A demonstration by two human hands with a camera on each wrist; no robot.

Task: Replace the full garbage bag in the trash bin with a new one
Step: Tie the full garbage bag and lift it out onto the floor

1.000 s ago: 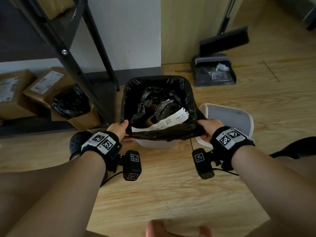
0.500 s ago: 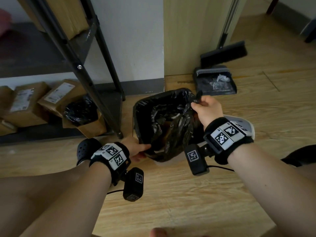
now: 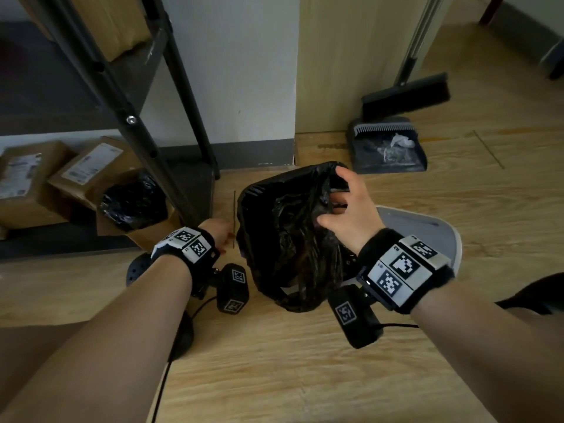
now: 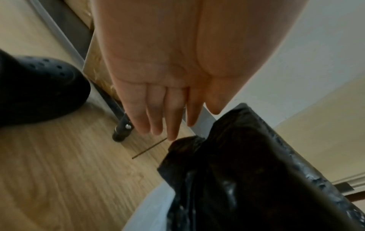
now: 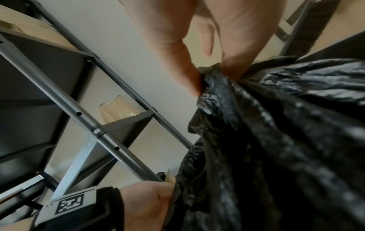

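Note:
A full black garbage bag (image 3: 283, 239) sits in the white bin (image 4: 150, 207) on the wooden floor. My right hand (image 3: 335, 203) hovers over the bin's right side, thumb and fingers pinching a gathered fold of the bag's rim (image 5: 215, 81) and pulling it up and inward. To the left of the bin, my left hand (image 3: 221, 233) holds nothing. Its fingers (image 4: 173, 125) are straight, with tips right at the bag's left corner (image 4: 185, 142); whether they touch it I cannot tell. The bag's folds hide the rubbish inside.
The bin's grey lid (image 3: 427, 233) lies on the floor just right of the bin. A dustpan (image 3: 387, 148) and broom (image 3: 406, 94) stand behind. A dark metal rack (image 3: 146, 138), cardboard boxes (image 3: 91, 166) and my black clog (image 4: 39, 93) are on the left.
The right hand has pulled the bag's right edge off the rim and drawn it toward the middle. The left hand has left the near edge and moved to the bin's left side, fingers straight.

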